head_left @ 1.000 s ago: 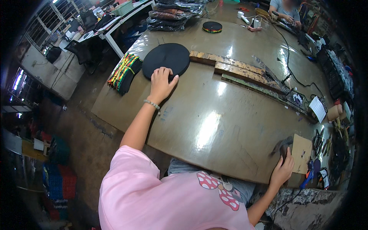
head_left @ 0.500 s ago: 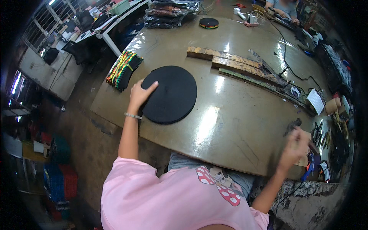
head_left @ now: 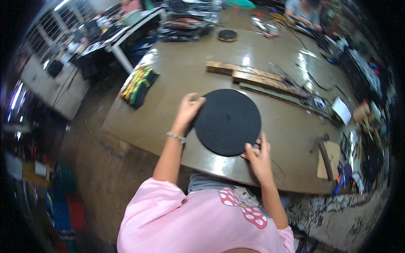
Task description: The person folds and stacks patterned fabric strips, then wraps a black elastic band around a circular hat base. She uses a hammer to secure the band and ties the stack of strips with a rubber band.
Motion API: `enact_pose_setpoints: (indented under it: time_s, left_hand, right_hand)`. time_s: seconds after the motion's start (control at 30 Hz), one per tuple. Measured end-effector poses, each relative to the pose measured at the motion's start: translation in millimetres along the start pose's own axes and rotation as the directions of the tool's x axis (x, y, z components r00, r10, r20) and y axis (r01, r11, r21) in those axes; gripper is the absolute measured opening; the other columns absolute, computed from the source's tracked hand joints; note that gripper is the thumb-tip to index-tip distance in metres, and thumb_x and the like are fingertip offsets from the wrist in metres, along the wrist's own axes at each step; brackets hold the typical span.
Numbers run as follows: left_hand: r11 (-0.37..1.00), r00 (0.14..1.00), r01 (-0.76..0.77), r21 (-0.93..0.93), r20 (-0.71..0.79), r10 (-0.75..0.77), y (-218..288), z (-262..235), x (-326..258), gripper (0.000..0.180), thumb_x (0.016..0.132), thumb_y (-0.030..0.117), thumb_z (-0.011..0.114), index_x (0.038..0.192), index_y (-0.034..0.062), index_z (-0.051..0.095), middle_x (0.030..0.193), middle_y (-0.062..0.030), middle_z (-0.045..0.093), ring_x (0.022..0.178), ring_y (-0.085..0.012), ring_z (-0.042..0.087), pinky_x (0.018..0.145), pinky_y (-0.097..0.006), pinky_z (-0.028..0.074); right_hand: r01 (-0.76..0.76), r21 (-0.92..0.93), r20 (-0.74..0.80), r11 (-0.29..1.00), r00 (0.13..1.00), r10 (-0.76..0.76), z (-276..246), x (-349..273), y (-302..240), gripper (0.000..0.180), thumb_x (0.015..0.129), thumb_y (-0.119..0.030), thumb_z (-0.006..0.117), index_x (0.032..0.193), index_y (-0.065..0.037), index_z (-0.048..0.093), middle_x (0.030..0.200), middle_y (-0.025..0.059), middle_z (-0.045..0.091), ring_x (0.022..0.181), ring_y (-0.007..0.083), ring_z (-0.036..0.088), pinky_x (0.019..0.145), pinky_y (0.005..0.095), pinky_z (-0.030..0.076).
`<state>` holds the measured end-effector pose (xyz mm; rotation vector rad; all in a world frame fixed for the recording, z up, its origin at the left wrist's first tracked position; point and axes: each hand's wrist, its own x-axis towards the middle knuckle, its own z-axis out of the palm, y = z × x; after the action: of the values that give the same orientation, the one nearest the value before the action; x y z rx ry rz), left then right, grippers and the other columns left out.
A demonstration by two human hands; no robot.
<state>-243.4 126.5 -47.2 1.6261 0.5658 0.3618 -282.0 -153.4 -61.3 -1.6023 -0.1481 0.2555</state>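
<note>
A large, flat black roll [head_left: 228, 122], wound like a coil of band, lies near the front of the brown table [head_left: 177, 84]. My left hand [head_left: 189, 110] grips its left rim, thumb over the edge. My right hand [head_left: 258, 158] holds its lower right rim, with the thumb and fingers at the edge. Both hands are closed on the roll; its underside is hidden. Beyond my right hand, a dark hammer-like tool [head_left: 325, 160] rests on a tan board [head_left: 333, 158].
A bundle of red, yellow and green striped bands [head_left: 139, 86] lies at left. Long wooden bars [head_left: 265, 80] cross the middle right. Further back are a smaller black roll [head_left: 227, 35], plastic-wrapped stacks [head_left: 185, 23] and another person [head_left: 303, 17]. Scissors and tools crowd the right edge.
The black roll has moved right and nearer to me with my left hand. My right hand has come from beside the dark tool at the far right and taken the roll's lower right rim.
</note>
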Motion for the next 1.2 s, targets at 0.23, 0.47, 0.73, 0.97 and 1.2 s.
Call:
enact_pose_setpoints:
  time_s: [0.23, 0.47, 0.73, 0.97, 1.2]
  left_hand:
    - [0.916, 0.969, -0.239, 0.321, 0.135, 0.206, -27, 14, 18, 0.05, 0.077, 0.044, 0.072, 0.105, 0.0024, 0.066, 0.097, -0.0183, 0.068, 0.09, -0.0255, 0.066, 0.081, -0.037, 0.052]
    - [0.873, 0.85, -0.487, -0.022, 0.216, 0.48, 33, 55, 25, 0.038, 0.082, 0.034, 0.073, 0.102, 0.0037, 0.061, 0.09, -0.0089, 0.062, 0.089, -0.0156, 0.056, 0.08, -0.033, 0.046]
    - [0.718, 0.568, -0.676, -0.165, 0.504, 0.651, 165, 98, -12, 0.053, 0.071, 0.018, 0.082, 0.117, 0.0032, 0.063, 0.107, -0.0097, 0.068, 0.098, -0.0168, 0.064, 0.092, -0.031, 0.048]
    - [0.583, 0.512, -0.813, -0.009, 0.469, 0.72, 181, 104, -50, 0.039, 0.07, 0.017, 0.083, 0.103, 0.0007, 0.069, 0.097, -0.01, 0.071, 0.089, -0.016, 0.068, 0.08, -0.027, 0.052]
    - [0.482, 0.468, -0.872, 0.091, 0.449, 0.761, 168, 95, -81, 0.034, 0.071, 0.02, 0.081, 0.1, 0.0048, 0.071, 0.094, -0.0101, 0.072, 0.082, -0.0168, 0.069, 0.074, -0.028, 0.053]
  right_hand:
    - [-0.243, 0.104, 0.136, 0.964, 0.964, 0.229, -23, -3, -13, 0.07, 0.095, -0.016, 0.055, 0.146, 0.004, 0.012, 0.086, 0.0046, 0.043, 0.064, 0.0168, 0.062, 0.06, 0.0306, 0.058]
    - [-0.254, 0.064, 0.096, 0.965, 0.964, 0.248, -43, 36, -27, 0.07, 0.097, -0.033, 0.051, 0.145, -0.003, 0.01, 0.072, 0.0053, 0.045, 0.051, 0.0169, 0.055, 0.052, 0.0338, 0.057]
    - [0.136, 0.1, 0.111, 0.986, 0.983, -0.147, -48, 59, 18, 0.078, 0.097, -0.013, 0.05, 0.148, -0.006, -0.009, 0.125, 0.0215, 0.045, 0.089, 0.0205, 0.061, 0.07, 0.0303, 0.055]
    - [0.07, 0.072, 0.141, 0.995, 0.987, -0.08, -62, 60, 7, 0.063, 0.095, -0.01, 0.052, 0.146, -0.002, 0.015, 0.11, 0.0196, 0.058, 0.082, 0.0185, 0.062, 0.068, 0.028, 0.054]
    - [0.528, -0.305, 0.325, 0.793, 0.84, -0.434, -115, 23, -135, 0.016, 0.085, -0.007, 0.064, 0.099, 0.001, 0.065, 0.084, 0.0143, 0.067, 0.072, 0.0208, 0.065, 0.065, 0.0328, 0.051]
